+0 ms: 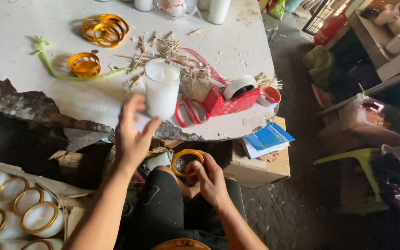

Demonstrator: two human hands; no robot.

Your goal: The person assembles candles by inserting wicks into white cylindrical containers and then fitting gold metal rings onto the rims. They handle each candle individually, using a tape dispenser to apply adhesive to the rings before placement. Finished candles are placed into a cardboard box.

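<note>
At about eight o'clock, a cardboard box [65, 210] held finished white candles [40, 217], each already capped with a gold ring. Up at eleven o'clock, on the white surface [15, 41], a perforated gold cap [84, 65] sat alone beside a green stem [47, 60], with a small stack of gold rings [105, 30] just above it. The left hand [133, 134] was raised near the centre with its fingers spread wide, holding nothing, close to a tall white glass candle [162, 88] that stood uncapped near the surface edge. Just below centre, the right hand [209, 178] pinched a loose gold ring [187, 162] over the lap. So several candles appeared done, while this one lacked its ring, as far as I could judge. At two o'clock lay red scissors [190, 113], touching a red tape dispenser [234, 97], amid scattered wooden sticks [163, 48].
</note>
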